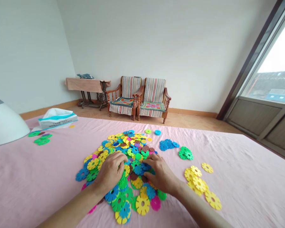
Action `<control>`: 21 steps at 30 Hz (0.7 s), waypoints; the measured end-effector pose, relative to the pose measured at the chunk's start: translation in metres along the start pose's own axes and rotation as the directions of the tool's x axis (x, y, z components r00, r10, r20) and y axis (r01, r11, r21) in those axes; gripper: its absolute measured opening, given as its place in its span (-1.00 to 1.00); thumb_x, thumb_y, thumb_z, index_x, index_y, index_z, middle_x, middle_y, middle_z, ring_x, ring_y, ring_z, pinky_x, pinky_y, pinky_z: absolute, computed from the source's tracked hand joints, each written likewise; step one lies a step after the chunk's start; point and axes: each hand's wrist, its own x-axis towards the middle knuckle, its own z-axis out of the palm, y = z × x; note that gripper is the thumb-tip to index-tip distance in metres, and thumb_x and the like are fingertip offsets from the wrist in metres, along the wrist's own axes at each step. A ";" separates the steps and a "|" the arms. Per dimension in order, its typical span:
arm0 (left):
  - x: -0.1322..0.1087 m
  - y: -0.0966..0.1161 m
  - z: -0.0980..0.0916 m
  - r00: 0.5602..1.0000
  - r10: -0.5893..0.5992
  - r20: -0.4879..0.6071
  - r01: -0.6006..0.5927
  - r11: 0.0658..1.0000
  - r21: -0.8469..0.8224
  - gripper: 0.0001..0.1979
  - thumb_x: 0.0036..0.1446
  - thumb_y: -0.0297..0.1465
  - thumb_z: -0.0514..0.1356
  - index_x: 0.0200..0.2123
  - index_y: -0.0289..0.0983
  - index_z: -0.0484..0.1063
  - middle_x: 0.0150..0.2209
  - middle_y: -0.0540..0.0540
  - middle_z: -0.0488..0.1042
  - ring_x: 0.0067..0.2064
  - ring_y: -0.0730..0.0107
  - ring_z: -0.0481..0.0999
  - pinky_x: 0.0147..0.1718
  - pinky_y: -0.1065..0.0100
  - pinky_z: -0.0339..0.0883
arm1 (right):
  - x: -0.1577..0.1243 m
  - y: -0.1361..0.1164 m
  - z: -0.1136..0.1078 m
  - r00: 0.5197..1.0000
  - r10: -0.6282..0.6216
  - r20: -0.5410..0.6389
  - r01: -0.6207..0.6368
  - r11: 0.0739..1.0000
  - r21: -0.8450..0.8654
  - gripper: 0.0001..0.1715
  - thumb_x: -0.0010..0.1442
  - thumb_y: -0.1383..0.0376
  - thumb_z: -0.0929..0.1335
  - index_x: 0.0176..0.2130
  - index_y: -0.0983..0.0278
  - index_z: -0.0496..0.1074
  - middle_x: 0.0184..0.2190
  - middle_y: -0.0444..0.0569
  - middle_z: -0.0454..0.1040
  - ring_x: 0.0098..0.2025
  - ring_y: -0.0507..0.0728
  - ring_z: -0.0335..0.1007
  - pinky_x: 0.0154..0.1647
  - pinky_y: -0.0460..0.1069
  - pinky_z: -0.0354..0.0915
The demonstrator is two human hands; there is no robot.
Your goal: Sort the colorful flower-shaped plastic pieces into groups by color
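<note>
- The plastic snowflake discs (135, 148) looked light and stiff, easiest to pinch by their notched rims.
- They lay in one heap, too many to count, on a pink bedsheet (38, 190), with about eight yellow discs (197, 183) apart to the right.
- The left hand (109, 172) was half curled and the right hand (160, 172) loosely spread, both on the heap; any hold could not be told.
</note>
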 end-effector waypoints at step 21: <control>0.000 -0.003 0.002 1.000 0.011 0.005 -0.011 1.000 0.004 -0.76 0.15 -0.57 -0.01 -0.39 -0.25 0.42 -0.35 -0.08 0.48 -0.23 0.29 0.47 -0.20 0.27 0.33 | 0.009 0.063 -0.005 0.815 0.352 -0.460 -0.347 0.933 0.098 -0.67 0.13 0.36 0.23 -0.10 0.31 0.40 -0.18 0.08 0.45 -0.30 0.12 0.42 -0.26 0.02 0.29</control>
